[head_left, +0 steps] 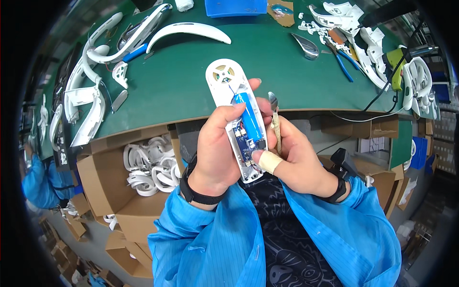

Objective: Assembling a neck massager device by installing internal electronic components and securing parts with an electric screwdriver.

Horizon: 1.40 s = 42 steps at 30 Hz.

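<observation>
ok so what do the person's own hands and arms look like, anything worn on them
The left hand and right hand wear no gloves. Loose blue sleeves have thin dark stripes. Each wrist has a black strap; a chunky black device sits at the right one. Pale tape wraps the right thumb.

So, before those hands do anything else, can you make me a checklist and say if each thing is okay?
1. White casing held: ok, the left hand grips it.
2. Blue cylinder inside the casing: ok, it lies there with the left thumb on it.
3. Metal tool in the right hand: ok, its shiny tip points away from the body.
4. Circuit board free of fingers: not ok, the right thumb covers part of it in this view.
5. Bandage on the right thumb: ok, wrapped around it.
6. Wires all plugged in: cannot tell, too small and partly hidden.
</observation>
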### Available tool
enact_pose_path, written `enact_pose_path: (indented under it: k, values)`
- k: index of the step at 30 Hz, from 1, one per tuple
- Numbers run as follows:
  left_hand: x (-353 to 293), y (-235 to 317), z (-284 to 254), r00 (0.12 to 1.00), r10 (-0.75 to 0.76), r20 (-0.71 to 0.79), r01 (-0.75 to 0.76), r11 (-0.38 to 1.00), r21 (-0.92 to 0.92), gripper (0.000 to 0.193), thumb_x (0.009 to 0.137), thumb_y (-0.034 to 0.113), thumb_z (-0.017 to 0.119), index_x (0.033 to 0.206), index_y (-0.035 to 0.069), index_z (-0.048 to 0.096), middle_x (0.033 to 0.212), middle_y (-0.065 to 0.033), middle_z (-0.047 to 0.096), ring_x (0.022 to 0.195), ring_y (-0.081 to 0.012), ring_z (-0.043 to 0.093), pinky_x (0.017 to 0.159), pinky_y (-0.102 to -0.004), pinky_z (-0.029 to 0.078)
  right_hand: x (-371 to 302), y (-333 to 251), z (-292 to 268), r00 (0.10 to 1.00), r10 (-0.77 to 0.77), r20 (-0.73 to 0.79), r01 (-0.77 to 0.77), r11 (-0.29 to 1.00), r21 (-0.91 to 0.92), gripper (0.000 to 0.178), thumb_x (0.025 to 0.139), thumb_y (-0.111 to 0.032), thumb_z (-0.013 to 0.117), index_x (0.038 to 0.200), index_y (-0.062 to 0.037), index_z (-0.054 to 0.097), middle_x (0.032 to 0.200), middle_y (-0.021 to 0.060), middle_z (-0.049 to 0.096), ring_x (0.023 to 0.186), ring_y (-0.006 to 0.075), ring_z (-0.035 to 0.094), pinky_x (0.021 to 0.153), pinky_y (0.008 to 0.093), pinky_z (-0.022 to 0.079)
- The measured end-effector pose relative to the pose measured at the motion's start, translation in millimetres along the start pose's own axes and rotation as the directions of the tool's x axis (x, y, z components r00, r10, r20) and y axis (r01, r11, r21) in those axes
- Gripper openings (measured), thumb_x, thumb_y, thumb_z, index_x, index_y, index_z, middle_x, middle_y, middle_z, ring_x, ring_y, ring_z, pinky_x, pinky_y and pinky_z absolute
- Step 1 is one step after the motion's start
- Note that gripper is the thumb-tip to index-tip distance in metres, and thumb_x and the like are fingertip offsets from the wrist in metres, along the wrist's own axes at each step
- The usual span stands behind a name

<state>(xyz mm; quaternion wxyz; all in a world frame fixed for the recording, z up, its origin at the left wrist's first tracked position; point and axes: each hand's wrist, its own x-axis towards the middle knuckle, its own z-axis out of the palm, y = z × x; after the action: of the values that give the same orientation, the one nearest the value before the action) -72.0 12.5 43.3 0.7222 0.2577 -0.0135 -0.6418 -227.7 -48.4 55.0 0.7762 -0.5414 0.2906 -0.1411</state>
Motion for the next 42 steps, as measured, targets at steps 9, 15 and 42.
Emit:
enact_pose_path:
  k: [9,15,42]
  values:
    - [1,-3,3,0.999,0.05,-0.001,-0.05,0.999,0.006,0.057,0.096,0.022,0.056,0.145,-0.005,0.047,0.101,-0.0121,0.071,0.108,-0.0295,0.068,0.103,-0.0409,0.053,3,-2,4,0.999,0.044,-0.021,-0.041,0.993,0.107,0.025,0.095,-0.004,0.069,0.104,-0.01,0.047,0.094,-0.005,0.052,0.08,0.0008,0.048,0.068,0.0205,0.042]
    - [1,-2,3,0.999,0.039,-0.01,-0.039,0.999,0.005,0.058,0.096,0.022,0.057,0.146,-0.005,0.046,0.1,-0.0117,0.071,0.108,-0.0302,0.067,0.101,-0.0404,0.054,3,4,-1,0.999,0.028,0.022,-0.03,0.995,0.097,0.025,0.095,-0.004,0.069,0.104,-0.0101,0.047,0.095,-0.0049,0.052,0.08,0.0011,0.048,0.068,0.0204,0.042]
    - [2,-3,0,1.0,0.023,0.005,-0.023,0.999,-0.043,0.054,0.096,0.022,0.056,0.143,-0.003,0.047,0.101,-0.0129,0.069,0.102,-0.0279,0.068,0.092,-0.0375,0.057,6,5,-1,0.999,0.031,0.007,-0.032,0.997,0.064,0.025,0.093,-0.004,0.071,0.104,-0.0092,0.049,0.092,-0.0055,0.051,0.078,0.001,0.045,0.067,0.0202,0.04]
